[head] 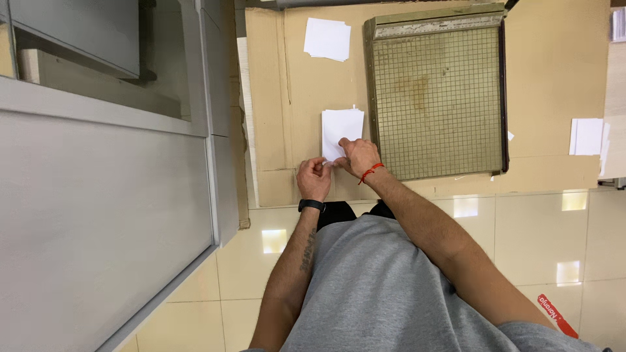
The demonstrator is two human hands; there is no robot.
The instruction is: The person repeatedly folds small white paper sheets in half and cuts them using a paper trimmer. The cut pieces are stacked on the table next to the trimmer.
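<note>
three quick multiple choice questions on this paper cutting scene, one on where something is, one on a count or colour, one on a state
1. Where is the paper cutter relative to the hands?
A. to their right
B. to their left
C. under both

2. What colour is the string on the right wrist?
A. blue
B. red
C. green

3. What is the right hand doing?
A. resting on the white paper stack
B. hanging in the air
C. gripping the cutter's edge

Answers:
1 A, the gridded board lies right of both hands on the cardboard.
2 B, a red string circles the wrist; the left hand has a black band.
3 A, its fingers lie on the stack's near edge.
</note>
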